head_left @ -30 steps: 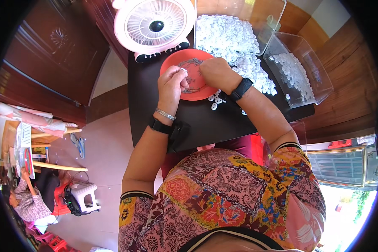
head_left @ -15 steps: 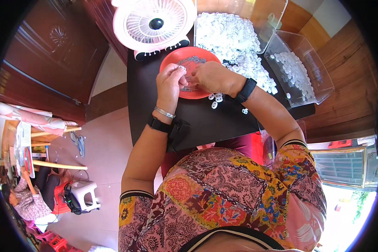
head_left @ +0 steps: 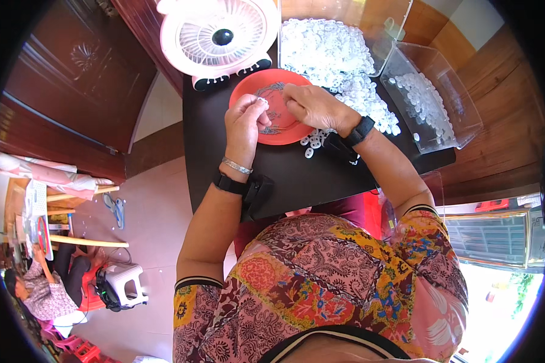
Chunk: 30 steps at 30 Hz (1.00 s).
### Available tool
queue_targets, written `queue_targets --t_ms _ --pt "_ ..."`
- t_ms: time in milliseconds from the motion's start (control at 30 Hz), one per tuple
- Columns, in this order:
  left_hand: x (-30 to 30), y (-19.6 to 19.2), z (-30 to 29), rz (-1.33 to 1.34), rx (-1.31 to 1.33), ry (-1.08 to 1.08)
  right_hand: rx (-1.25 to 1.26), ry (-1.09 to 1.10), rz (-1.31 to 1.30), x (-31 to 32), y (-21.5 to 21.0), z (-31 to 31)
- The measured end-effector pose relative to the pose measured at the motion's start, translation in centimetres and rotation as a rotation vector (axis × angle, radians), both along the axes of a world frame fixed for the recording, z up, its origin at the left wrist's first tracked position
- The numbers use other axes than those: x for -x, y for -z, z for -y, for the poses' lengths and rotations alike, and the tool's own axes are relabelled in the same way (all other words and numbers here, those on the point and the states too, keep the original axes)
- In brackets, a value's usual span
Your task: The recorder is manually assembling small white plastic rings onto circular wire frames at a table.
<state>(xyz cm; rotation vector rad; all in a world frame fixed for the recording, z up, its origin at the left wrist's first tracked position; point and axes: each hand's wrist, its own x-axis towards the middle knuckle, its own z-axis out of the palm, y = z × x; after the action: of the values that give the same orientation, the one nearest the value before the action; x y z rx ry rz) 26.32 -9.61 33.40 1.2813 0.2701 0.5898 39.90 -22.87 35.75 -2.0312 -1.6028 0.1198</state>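
Note:
My left hand (head_left: 246, 126) pinches a small white plastic piece with holes (head_left: 262, 101) between thumb and fingertips, over the left side of a red plate (head_left: 287, 134). Thin grey metal-looking pins (head_left: 272, 89) lie scattered in that plate; their exact kind is too small to tell. To the right, my right hand (head_left: 322, 111) hovers above the plate's right side with its fingers curled together. Whatever its fingertips may hold is hidden. Several loose white pieces (head_left: 309, 153) with dark holes lie on the table below my right wrist.
A pink-and-white fan (head_left: 223, 37) stands behind the plate on the dark table (head_left: 218, 163). A large heap of white pieces (head_left: 327, 51) spills from a clear bin at the back. Another clear bin (head_left: 460, 121) stands at right. A person (head_left: 45, 296) sits far left.
My right hand has drawn back a little to the right, widening the gap between my hands and uncovering more of the plate. My left hand stays nearly still, holding the white piece.

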Motion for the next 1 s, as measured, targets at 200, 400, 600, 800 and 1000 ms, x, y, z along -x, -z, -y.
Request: queue_targets --t_ms 200,400,600,800,1000 --pt "-0.3 0.6 0.2 -0.053 -0.089 0.099 -0.105 -0.027 -0.097 -0.5 1.4 -0.2" --pt "-0.4 1.3 0.8 -0.008 -0.352 0.183 -0.188 -0.056 -0.231 0.2 1.1 -0.2" --pt "-0.2 1.0 0.7 -0.011 -0.468 0.226 -0.066 -0.127 -0.403 0.7 0.4 0.4" --pt "0.1 -0.2 0.5 -0.082 -0.164 0.266 -0.119 -0.118 -0.641 1.0 1.2 0.3" --pt "0.2 0.0 0.2 -0.089 -0.037 0.277 -0.206 -0.174 -0.71 0.8 1.6 0.2"
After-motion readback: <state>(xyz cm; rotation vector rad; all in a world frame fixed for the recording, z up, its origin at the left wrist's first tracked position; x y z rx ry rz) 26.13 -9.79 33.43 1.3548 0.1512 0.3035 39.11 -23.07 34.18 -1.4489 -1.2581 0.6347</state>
